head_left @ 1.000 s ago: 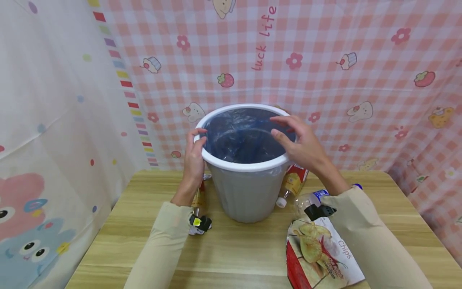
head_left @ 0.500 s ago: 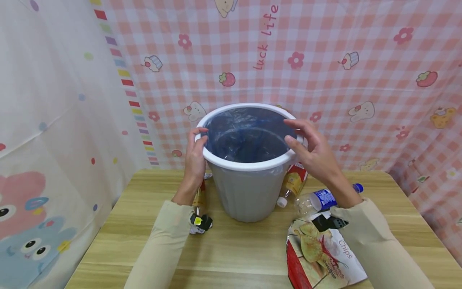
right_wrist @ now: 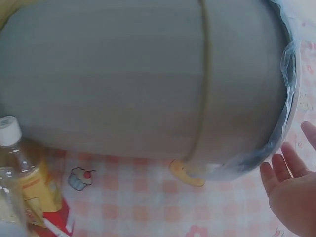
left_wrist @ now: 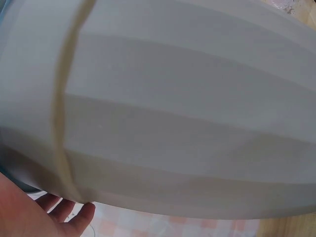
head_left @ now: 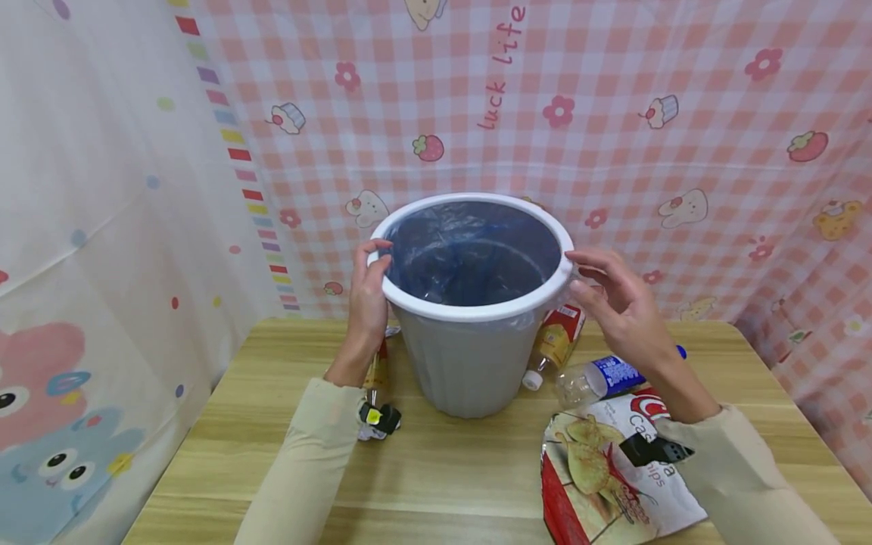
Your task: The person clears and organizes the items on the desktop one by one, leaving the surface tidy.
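Observation:
A grey trash can (head_left: 470,363) with a white rim stands upright on the wooden table, lined with a translucent bluish bag (head_left: 470,261). My left hand (head_left: 368,303) grips its left rim, the fingertips hooked over the edge; in the left wrist view that hand (left_wrist: 44,217) shows beside the can's grey wall. At the right rim is my right hand (head_left: 630,314), fingers loosely bent and holding nothing. Its fingertips are at the outer edge; whether they touch it I cannot tell. Bag film bunches under the rim near the right hand (right_wrist: 296,192) in the right wrist view.
Right of the can lie a bottle with a yellow-and-red label (head_left: 555,341), a clear bottle with a blue label (head_left: 599,378) and a chips bag (head_left: 613,469). Another labelled bottle (head_left: 377,371) lies left, partly behind my wrist. Patterned cloth (head_left: 477,113) hangs behind the table.
My right hand has moved from over the can's opening rightward to outside the rim, uncovering more of the chips bag. The left hand has stayed on the left rim.

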Tool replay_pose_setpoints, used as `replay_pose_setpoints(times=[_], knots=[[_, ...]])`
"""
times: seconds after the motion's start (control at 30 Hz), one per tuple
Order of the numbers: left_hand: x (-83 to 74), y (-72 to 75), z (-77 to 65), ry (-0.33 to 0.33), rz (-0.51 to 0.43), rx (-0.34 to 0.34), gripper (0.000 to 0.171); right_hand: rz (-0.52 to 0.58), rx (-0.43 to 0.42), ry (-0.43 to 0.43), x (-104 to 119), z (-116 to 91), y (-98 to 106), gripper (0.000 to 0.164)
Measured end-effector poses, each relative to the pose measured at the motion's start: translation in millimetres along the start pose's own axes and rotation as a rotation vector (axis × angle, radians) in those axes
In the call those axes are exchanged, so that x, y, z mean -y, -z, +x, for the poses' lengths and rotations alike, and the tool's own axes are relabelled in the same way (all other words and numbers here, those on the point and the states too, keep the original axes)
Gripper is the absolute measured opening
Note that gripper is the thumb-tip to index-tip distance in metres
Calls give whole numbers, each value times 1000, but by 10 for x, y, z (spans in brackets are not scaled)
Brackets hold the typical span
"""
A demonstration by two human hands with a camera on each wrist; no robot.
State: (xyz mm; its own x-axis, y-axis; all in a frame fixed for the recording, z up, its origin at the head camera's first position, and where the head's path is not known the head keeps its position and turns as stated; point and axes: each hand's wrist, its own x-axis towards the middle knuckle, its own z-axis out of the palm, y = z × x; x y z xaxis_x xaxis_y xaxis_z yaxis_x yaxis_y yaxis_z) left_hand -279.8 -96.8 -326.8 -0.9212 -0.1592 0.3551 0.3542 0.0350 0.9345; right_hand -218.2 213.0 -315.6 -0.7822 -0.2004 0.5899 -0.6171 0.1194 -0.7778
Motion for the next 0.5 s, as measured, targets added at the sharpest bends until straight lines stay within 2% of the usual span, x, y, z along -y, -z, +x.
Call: replay_pose_setpoints(times=[0.3,0.43,0.5], knots=[[7,6,-2,-14,5,7,31,-105,44,-92,-112,-271,195,35],[12,12,0,-11,10,11,31,-172,113,-150,-183,-417,276,36],[14,15,1,-11,8,9,31,-167,158,-170,-234,-492,304,36]])
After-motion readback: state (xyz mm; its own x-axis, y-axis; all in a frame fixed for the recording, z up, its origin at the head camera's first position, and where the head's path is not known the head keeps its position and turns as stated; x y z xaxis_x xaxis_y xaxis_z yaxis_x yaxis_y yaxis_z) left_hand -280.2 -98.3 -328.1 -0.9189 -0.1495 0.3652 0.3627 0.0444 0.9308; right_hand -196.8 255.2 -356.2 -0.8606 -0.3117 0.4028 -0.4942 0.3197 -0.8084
